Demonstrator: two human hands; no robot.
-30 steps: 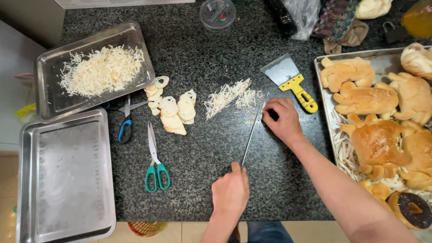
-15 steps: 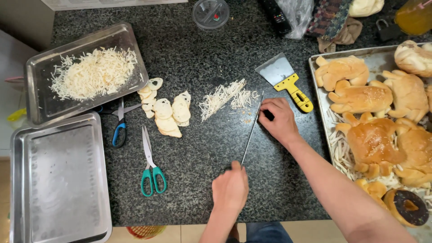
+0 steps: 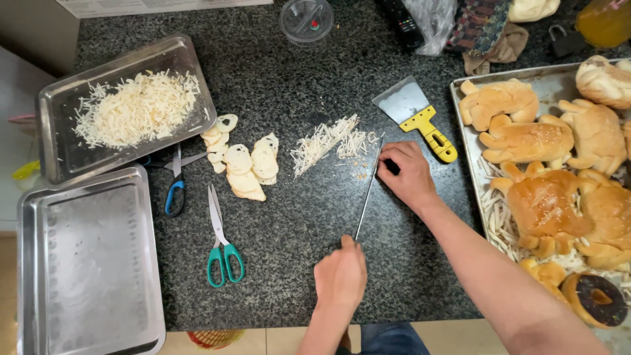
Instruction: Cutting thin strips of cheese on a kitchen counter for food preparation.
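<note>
A dark speckled stone worktop (image 3: 296,85) filled the view, pale floor showing along its near edge. A long knife (image 3: 366,194) lay edge-down on it, the left hand (image 3: 340,276) closed round its near end, the right hand (image 3: 409,173) curled over its far end. Shreds (image 3: 327,139) lay just left of the blade. Two steel trays (image 3: 89,263) sat left, bread (image 3: 552,171) right.

A clear plastic bag (image 3: 430,20) and a round clear lidded container (image 3: 306,20) stand at the counter's far edge.
</note>
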